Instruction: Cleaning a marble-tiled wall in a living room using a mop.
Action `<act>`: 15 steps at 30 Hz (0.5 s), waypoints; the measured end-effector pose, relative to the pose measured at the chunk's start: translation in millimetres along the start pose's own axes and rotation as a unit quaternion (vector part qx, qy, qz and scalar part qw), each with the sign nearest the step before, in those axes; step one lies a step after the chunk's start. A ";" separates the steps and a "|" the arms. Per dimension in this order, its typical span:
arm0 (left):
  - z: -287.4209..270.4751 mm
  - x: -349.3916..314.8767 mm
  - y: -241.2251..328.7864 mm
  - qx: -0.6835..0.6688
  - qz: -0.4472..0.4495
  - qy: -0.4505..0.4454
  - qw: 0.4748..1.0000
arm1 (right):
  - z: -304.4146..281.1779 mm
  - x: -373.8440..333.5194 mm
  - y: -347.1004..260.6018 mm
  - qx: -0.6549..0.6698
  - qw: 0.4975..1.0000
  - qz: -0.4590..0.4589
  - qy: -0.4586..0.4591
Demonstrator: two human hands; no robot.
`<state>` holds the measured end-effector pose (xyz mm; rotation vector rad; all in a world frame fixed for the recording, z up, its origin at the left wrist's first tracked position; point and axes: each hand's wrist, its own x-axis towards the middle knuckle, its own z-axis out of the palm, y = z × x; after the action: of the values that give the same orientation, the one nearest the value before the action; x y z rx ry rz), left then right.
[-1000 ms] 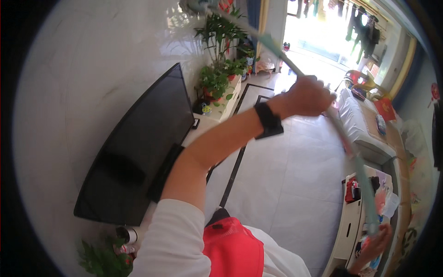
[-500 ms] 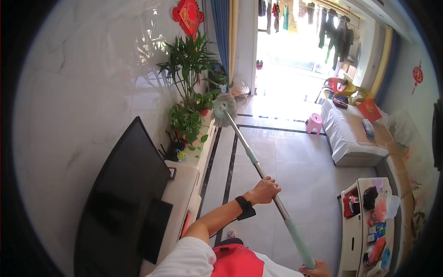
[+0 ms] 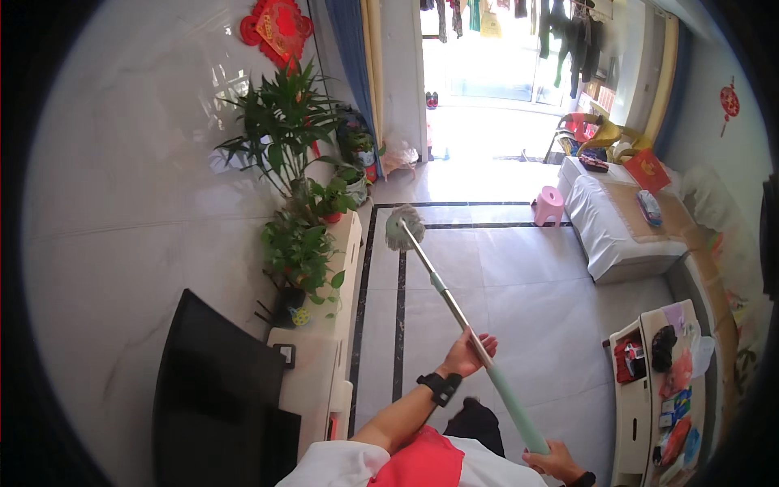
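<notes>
A mop (image 3: 510,404) with a pale green grip and a silver pole slants across the middle, from the lower right up to the far left. Its round grey stringy head (image 3: 404,229) is over the tiles near the dark border strips. My right hand (image 3: 555,461) is wrapped round the lower end of the green grip. Higher up, my left hand (image 3: 469,354) cradles the pole just above the green grip, its fingers loosely extended beyond it. Dark bands circle both wrists.
On the left stand a long white cabinet (image 3: 312,361), a black television (image 3: 219,398) and leafy potted plants (image 3: 296,243). A pink stool (image 3: 548,206) stands before the white-draped sofa (image 3: 617,231). A cluttered white table (image 3: 629,422) is at the right.
The mop head has come nearer and lower, toward the floor. My left hand's fingers have loosened and now sit closer to the green grip. My view has shifted, and a dark-clad leg shows below.
</notes>
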<state>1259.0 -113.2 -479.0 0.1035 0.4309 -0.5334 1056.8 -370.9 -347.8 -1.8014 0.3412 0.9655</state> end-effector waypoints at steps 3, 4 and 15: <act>-17.5 62.7 14.4 0.015 0.065 0.053 0.996 | -27.5 24.9 -44.6 0.046 0.999 -0.009 -0.020; -16.5 79.1 15.4 0.025 0.099 0.095 0.990 | -45.2 36.9 -55.8 -0.028 0.999 -0.014 -0.036; 56.6 193.7 127.0 -0.145 0.213 0.091 0.962 | -140.8 39.8 -325.4 -0.159 0.750 -0.613 0.191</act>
<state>1495.1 -106.9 -511.8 -0.0385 0.6425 -0.0323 1348.2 -343.1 -143.9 -1.9644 -0.7762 -0.3225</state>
